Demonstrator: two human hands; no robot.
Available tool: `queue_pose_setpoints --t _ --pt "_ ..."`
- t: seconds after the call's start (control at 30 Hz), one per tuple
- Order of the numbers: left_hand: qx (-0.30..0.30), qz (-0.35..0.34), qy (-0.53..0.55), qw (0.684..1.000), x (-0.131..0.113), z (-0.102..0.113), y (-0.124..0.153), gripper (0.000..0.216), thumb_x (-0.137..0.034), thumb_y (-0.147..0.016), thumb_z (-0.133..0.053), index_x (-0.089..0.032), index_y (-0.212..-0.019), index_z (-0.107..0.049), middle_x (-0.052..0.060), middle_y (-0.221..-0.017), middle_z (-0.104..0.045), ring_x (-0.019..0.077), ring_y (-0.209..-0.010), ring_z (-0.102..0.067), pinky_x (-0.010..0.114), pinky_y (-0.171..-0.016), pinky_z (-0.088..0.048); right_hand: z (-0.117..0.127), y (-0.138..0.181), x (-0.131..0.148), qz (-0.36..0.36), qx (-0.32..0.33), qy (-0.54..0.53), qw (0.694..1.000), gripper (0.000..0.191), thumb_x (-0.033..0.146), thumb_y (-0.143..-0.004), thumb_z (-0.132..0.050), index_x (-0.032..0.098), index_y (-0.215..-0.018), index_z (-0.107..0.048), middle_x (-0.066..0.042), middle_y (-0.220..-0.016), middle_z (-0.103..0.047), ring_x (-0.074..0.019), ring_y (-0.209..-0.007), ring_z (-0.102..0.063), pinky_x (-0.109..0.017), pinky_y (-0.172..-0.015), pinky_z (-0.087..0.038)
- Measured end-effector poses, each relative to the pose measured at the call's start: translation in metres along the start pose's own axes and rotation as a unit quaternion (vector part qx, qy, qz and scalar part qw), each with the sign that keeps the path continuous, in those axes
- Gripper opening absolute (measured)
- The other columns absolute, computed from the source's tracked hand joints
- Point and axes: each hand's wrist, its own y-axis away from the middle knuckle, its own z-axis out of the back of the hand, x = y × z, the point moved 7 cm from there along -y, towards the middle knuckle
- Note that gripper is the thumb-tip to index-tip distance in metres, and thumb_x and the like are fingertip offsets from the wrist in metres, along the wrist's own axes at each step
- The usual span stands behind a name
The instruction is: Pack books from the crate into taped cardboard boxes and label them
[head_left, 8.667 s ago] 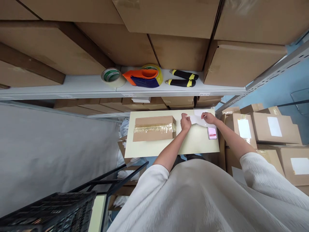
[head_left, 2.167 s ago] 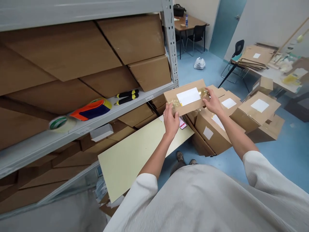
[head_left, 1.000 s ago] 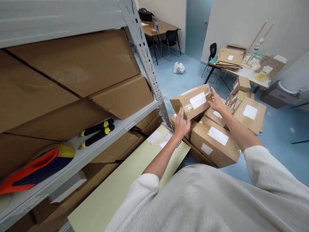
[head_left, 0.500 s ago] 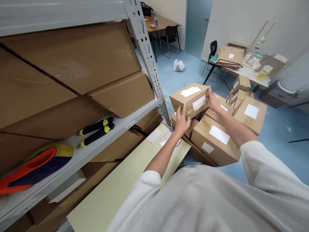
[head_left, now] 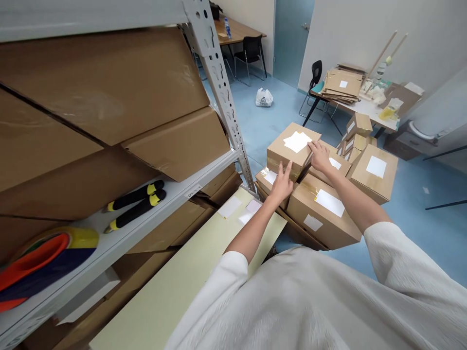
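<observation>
A cardboard box (head_left: 279,142) with overlapping white labels on its top sits level on the near stack of boxes, beside the shelf post. My left hand (head_left: 282,183) is at its near lower side, with two fingers stretched up against the cardboard. The right hand (head_left: 319,156) bends its fingers over the box's right top edge, by the labels. Between them, my hands steady the box. Under and around it are a larger taped box (head_left: 321,223) with white labels and a partly covered box (head_left: 265,176). The right hand hides part of the box's right side.
At left, a metal shelf (head_left: 175,194) holds large cartons, black-and-yellow hand tools (head_left: 136,194) and a tape dispenser (head_left: 47,272). A pale board (head_left: 175,282) with paper labels lies below. More boxes (head_left: 374,172) stand right. Behind are flattened cardboard (head_left: 343,85) and a white bag (head_left: 263,97).
The box has turned and levelled out onto the stack. My right hand has shifted from its corner to the top edge; the left is lower on the near side. The view has shifted slightly.
</observation>
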Motion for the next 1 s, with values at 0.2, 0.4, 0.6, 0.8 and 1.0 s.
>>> queue_pose_setpoints --t 0.2,0.4,0.6,0.8,1.0 --pt "0.009 0.005 0.028 1.000 0.000 -0.006 -0.024 0.090 -0.013 -0.094 -0.058 -0.033 -0.178 -0.031 0.015 -0.188 -0.009 0.0438 -0.150 -0.058 0.056 -0.108 -0.060 0.011 0.012 -0.011 -0.017 0.014 0.041 0.999 0.083 0.021 -0.086 -0.052 0.018 -0.170 -0.045 -0.020 -0.171 -0.046 -0.0433 -0.159 -0.033 -0.072 -0.128 -0.024" --pt "0.050 -0.009 0.054 0.997 -0.004 -0.022 -0.046 0.090 -0.017 -0.093 -0.066 -0.033 -0.176 -0.035 0.016 -0.188 -0.011 0.0460 -0.157 -0.051 0.059 -0.114 -0.057 0.013 0.013 -0.039 -0.051 -0.001 0.021 0.999 0.082 0.028 -0.089 -0.054 0.024 -0.169 -0.045 -0.018 -0.170 -0.049 -0.0459 -0.156 -0.037 -0.078 -0.124 -0.027" --pt "0.052 -0.027 0.058 0.997 -0.003 -0.017 -0.050 0.088 -0.013 -0.093 -0.061 -0.031 -0.176 -0.036 0.014 -0.186 -0.021 0.0423 -0.166 -0.038 0.064 -0.123 -0.049 0.011 0.026 -0.035 -0.063 0.006 -0.023 0.998 0.081 0.030 -0.089 -0.057 0.024 -0.169 -0.045 -0.019 -0.172 -0.046 -0.0492 -0.156 -0.038 -0.082 -0.122 -0.030" --pt "0.051 -0.031 0.099 0.993 -0.001 -0.004 -0.030 0.090 -0.009 -0.092 -0.056 -0.029 -0.176 -0.032 0.008 -0.184 -0.029 0.0301 -0.173 -0.022 0.059 -0.138 -0.032 0.015 0.057 0.007 -0.029 0.007 -0.047 0.998 0.074 0.028 -0.092 -0.054 0.022 -0.166 -0.049 -0.019 -0.175 -0.042 -0.0461 -0.159 -0.037 -0.079 -0.123 -0.033" --pt "0.006 -0.015 0.086 0.996 0.003 0.010 0.011 0.077 -0.022 -0.101 -0.058 -0.025 -0.174 -0.034 0.013 -0.182 -0.034 0.0294 -0.173 -0.024 0.059 -0.139 -0.026 0.009 0.089 0.050 0.020 0.027 -0.080 0.996 0.066 0.033 -0.099 -0.052 0.024 -0.164 -0.053 -0.018 -0.173 -0.045 -0.0424 -0.160 -0.039 -0.074 -0.124 -0.036"
